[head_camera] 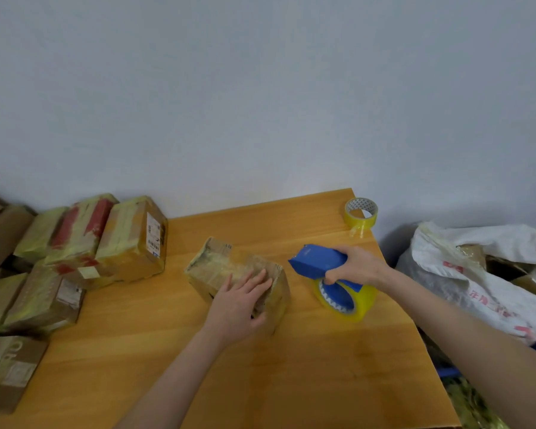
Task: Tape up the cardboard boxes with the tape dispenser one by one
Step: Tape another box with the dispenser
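A small cardboard box (217, 267), wrapped in yellowish tape, sits in the middle of the wooden table (291, 366). My left hand (239, 308) lies flat on the box's near end, fingers spread over its top and thumb at its side. My right hand (356, 266) grips the handle of a blue tape dispenser (319, 261) loaded with a yellow tape roll (347, 300). The dispenser is just right of the box, a small gap apart, its roll touching or close to the table.
A spare yellow tape roll (361, 213) stands at the table's far right corner. Several taped boxes (130, 239) are stacked along the left side. A white sack (477, 274) holding cardboard lies off the table's right edge. A plain wall stands behind.
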`<control>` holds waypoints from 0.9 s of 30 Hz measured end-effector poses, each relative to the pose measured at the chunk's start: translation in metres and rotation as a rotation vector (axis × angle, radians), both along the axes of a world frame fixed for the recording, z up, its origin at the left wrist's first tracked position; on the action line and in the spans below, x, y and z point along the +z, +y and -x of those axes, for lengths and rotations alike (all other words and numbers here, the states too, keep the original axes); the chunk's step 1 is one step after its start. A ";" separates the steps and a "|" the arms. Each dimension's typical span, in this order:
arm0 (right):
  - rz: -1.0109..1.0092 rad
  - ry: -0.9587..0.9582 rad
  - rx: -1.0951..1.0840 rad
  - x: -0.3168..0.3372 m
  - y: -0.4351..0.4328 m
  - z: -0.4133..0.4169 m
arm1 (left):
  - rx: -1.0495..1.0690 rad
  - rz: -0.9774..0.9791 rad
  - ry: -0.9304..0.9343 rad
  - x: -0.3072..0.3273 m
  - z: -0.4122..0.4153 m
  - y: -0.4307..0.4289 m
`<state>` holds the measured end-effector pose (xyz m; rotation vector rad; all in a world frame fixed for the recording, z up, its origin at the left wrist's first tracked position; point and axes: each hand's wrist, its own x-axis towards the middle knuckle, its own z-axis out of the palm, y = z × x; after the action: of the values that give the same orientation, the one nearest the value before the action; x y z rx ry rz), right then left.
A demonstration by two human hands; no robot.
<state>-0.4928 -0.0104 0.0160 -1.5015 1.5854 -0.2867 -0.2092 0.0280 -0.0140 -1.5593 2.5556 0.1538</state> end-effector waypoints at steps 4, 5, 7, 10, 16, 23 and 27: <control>0.079 -0.203 -0.201 -0.007 0.007 -0.010 | 0.365 0.073 0.005 0.000 0.013 0.021; 0.091 -0.236 -0.239 -0.009 0.009 -0.012 | 0.448 0.070 0.035 -0.004 0.018 0.027; 0.111 -0.268 -0.296 -0.011 0.009 -0.018 | 0.549 0.072 0.171 -0.010 0.028 0.033; 0.122 -0.289 -0.339 -0.016 0.006 -0.025 | 0.494 0.068 0.358 -0.013 0.024 0.026; 0.158 -0.298 -0.389 -0.018 0.006 -0.035 | 0.288 -0.018 0.378 -0.011 -0.007 0.006; 0.169 -0.292 -0.377 -0.020 0.008 -0.044 | 0.567 0.145 0.369 -0.021 0.039 0.006; 0.174 -0.263 -0.367 -0.019 0.007 -0.041 | 0.508 0.111 0.412 -0.024 0.033 0.006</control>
<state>-0.4517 -0.0036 -0.0028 -1.2306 1.6440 -0.8148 -0.2426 0.0338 -0.0383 -2.4148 2.4004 0.4338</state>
